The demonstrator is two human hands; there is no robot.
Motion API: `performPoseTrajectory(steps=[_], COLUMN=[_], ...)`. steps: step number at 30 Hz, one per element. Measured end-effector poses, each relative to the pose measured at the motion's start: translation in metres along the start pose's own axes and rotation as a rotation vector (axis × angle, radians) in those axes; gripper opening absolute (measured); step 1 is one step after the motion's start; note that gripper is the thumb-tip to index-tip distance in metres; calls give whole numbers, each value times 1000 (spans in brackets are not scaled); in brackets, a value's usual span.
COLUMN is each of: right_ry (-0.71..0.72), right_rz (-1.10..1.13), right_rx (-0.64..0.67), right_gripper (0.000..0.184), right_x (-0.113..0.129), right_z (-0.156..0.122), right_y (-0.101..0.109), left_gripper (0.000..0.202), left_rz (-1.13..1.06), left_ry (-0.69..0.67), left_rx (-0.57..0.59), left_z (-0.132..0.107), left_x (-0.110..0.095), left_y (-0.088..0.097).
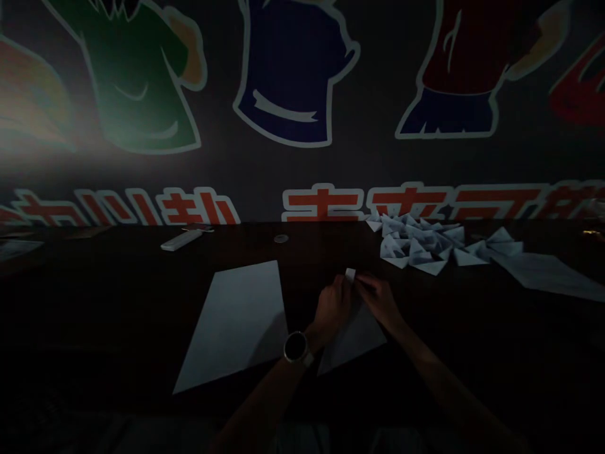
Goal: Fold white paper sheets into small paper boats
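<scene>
One sheet (359, 342) lies on the dark table (104, 309) before the person, its far end gathered between both hands. Its long axis runs away from the person: the narrow, pale tip points to the wall (378, 164), while the wider end, with a slanting edge, faces back. The left hand (333, 307) is curled, knuckles up, its fingertips pinching the tip's left side; the right hand (378, 301) reaches in from the right, thumb and forefinger pinching the tip's other side. Both forearms slant inward and forward, meeting there. A watch (295, 347) sits on the left wrist.

Just left lies a flat sheet (241, 321), partly shadowed. Beyond the right hand, folded pieces (420, 243) lie heaped, with a loose sheet (551, 274) beside them. Farther back are a small disc (281, 238) and a white bar (181, 239).
</scene>
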State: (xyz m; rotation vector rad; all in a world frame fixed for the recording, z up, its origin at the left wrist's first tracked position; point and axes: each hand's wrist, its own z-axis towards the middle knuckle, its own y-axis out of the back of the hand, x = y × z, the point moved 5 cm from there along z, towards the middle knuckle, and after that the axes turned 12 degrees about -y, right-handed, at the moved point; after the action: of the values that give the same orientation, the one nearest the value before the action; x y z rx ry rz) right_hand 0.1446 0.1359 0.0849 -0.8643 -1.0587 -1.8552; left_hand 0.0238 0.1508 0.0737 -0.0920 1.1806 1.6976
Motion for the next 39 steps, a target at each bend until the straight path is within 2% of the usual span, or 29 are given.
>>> performPoseTrajectory(steps=[3,7,9,14,17,21,27,30,33,36,39], right_ry=[8,-10,-7,59,127,192,309,353,358,354,291], right_rz=[7,31,37,-3,-58,-229,-635,-814,-901,-807,-513], right_rx=[-3,-29,-62,-120,-123,-103,-34,-39,-48,-37,-39], right_gripper=[20,19,19,21,23,30,47,54,59,57,41], right_x=[0,-2,-1,5,9,14,25,30,34,37,35], right_z=[-1,-1,-1,-4,-6,-11,-23,-27,-29,-31,-29], right_y=[1,3,4,4,2,0,-7,-11,-14,-15,-12], left_gripper=[18,32,26,29,30,35,34,37,39,38,35], left_rz=[25,34,-3,-177,-258,-314,-395,-416,-417,-372,-296], left_ry=[-39,-58,-37,-34,-28,29,32,38,41,54,81], left_rx=[32,83,41,-168,-206,-210,-217,-228,-251,-258,-236], left_z=[-2,-6,-7,-5,-3,-3,-3,-3,-4,-4,-5], left_x=[-1,-4,-3,-3,-2,1,1,2,3,5,7], left_y=[1,1,3,10,11,11,9,9,11,14,16])
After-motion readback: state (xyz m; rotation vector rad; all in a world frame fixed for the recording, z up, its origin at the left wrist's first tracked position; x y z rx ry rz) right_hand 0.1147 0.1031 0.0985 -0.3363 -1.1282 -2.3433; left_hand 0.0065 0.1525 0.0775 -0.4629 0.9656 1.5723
